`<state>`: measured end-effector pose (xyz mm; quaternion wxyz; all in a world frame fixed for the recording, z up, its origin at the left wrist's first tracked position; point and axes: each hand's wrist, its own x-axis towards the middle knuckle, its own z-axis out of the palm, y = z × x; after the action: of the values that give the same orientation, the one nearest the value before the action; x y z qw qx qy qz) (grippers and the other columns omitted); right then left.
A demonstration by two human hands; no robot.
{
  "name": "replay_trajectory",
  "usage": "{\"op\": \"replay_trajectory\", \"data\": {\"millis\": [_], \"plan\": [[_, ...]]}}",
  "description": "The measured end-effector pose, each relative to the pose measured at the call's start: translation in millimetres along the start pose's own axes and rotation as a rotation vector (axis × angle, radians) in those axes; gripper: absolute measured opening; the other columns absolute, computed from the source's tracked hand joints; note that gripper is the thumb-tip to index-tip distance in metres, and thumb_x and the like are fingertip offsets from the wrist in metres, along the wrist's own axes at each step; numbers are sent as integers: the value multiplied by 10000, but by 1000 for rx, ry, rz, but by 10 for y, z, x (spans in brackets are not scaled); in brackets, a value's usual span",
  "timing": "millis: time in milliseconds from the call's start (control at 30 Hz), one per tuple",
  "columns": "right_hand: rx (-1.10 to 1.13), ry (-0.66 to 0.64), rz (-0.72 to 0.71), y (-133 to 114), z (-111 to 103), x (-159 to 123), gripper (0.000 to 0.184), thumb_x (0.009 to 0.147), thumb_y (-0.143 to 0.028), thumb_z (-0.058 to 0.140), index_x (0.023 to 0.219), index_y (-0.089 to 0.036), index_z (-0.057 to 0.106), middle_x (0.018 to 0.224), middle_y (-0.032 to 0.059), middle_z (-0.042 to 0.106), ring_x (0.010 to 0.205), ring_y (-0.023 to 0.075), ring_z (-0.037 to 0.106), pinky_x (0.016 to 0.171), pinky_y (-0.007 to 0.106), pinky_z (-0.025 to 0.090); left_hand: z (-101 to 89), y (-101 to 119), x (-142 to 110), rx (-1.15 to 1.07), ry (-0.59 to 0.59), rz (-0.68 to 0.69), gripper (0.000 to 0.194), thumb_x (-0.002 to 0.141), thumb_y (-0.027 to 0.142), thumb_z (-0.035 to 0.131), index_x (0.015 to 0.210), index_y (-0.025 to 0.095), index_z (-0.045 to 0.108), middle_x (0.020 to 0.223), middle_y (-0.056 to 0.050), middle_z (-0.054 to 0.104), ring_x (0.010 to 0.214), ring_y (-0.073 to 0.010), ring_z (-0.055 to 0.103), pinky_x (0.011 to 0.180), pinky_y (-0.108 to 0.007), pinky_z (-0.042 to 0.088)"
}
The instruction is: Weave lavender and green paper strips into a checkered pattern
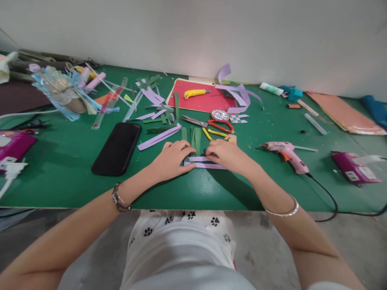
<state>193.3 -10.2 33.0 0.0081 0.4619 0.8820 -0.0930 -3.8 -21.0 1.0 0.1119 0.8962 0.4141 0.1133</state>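
Note:
Green paper strips (196, 139) lie upright in front of me, crossed near their lower ends by purple paper strips (208, 166). My left hand (173, 159) holds the left end of this weave down against the table, its thumb on the lowest purple strip and its fingertips by the green ones. Curled over the right part, my right hand (228, 157) grips the purple strips; its fingertips are partly hidden. Just beyond my right hand are yellow-handled scissors (208, 135), partly covered by it, and red-handled scissors (222, 126).
A black phone (117, 149) lies left of my left hand. Loose strips (160, 135), a yellow cutter (195, 93) on red paper (184, 104) and a small woven piece (238, 118) are farther back. A pink glue gun (290, 155) with its cord lies to the right.

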Motion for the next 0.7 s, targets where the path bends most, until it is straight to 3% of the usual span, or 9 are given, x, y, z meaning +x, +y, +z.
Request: {"op": "replay_trajectory", "data": {"millis": [167, 333, 600, 700], "plan": [[11, -11, -30, 25, 43, -19, 125, 787, -148, 506, 707, -181, 597, 777, 19, 599, 783, 157, 526, 763, 354, 211, -30, -92, 35, 121, -41, 123, 404, 845, 391, 475, 1195, 192, 513, 1269, -97, 473, 1082, -261, 457, 874, -370, 349], [101, -25, 0, 95, 75, -18, 53, 764, -186, 559, 714, -172, 570, 762, -4, 598, 720, 128, 511, 771, 338, 215, -22, -118, -18, 147, -108, 95, 482, 864, 446, 432, 1269, 186, 461, 1322, -89, 458, 1123, -267, 431, 920, -391, 337], [188, -114, -6, 169, -18, -13, 175, 810, -246, 531, 659, -176, 586, 649, -38, 617, 595, 86, 474, 854, 378, 192, -28, -116, -18, 90, -108, 71, 488, 848, 449, 453, 1253, 178, 479, 1318, -89, 463, 1126, -268, 418, 934, -401, 333], [143, -113, -74, 150, -93, 25, 230, 836, -255, 490, 644, -179, 591, 627, -35, 613, 563, 81, 444, 829, 361, 222, -21, -126, -21, 74, -104, 62, 491, 843, 453, 464, 1251, 180, 479, 1309, -81, 470, 1125, -263, 413, 942, -399, 328]]}}
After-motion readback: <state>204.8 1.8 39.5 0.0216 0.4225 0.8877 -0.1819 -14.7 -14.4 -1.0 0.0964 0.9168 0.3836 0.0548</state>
